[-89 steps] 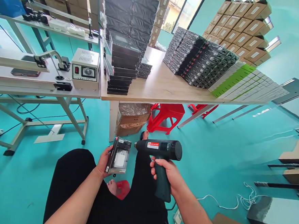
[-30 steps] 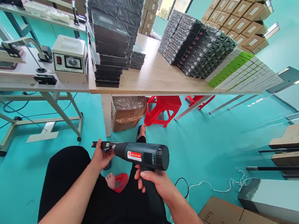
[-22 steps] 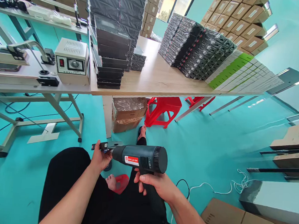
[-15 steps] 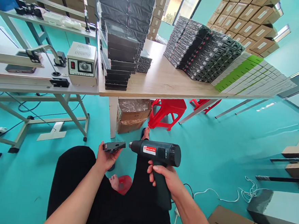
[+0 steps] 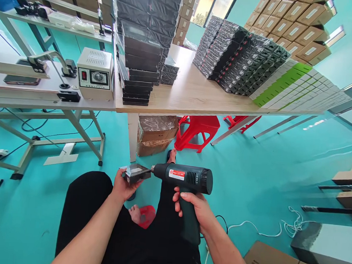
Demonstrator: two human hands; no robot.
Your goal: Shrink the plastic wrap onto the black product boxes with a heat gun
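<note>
My left hand [image 5: 124, 186] is closed on a small dark box [image 5: 137, 173], held tilted so that its broad top face shows. Light glints off that face. From the right, the nozzle of a black heat gun [image 5: 187, 178] points at the box, its tip very close to the box's right end; whether they touch I cannot tell. My right hand [image 5: 193, 205] is wrapped round the heat gun's handle, which hangs down over my lap. A red and white label sits on the gun's barrel.
Ahead stands a wooden table [image 5: 193, 97] with stacks of black wrapped boxes [image 5: 141, 65] and white-green boxes [image 5: 287, 91]. On the left is a sealing machine with a control box [image 5: 95, 74]. A red stool [image 5: 198, 131] and cartons [image 5: 157, 134] are under the table. A white cable [image 5: 259, 233] crosses the floor.
My left hand has tilted the box, so its broad top face now shows instead of mostly its edge. The box's end is slightly closer to the nozzle. The heat gun has barely moved.
</note>
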